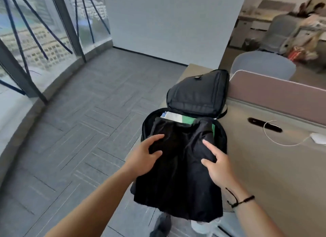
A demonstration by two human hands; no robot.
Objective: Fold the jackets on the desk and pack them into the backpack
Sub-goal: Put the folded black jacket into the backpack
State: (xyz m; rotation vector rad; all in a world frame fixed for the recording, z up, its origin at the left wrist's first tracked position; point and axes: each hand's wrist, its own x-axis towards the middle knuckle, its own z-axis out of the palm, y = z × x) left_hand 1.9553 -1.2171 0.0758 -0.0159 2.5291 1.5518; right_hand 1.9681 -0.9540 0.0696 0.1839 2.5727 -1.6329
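At the desk's [264,166] left edge, head view: open backpack [197,93] lies flat, black jacket [178,175] half inside, near end overhanging the edge. Packing step, by my reading. Left hand [146,157] pinches a fold; right hand [218,166] presses with fingers spread. Next: tuck the overhanging end in.

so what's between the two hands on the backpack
In the head view, only folds of the black jacket lie between the left hand and right hand, over the open backpack.
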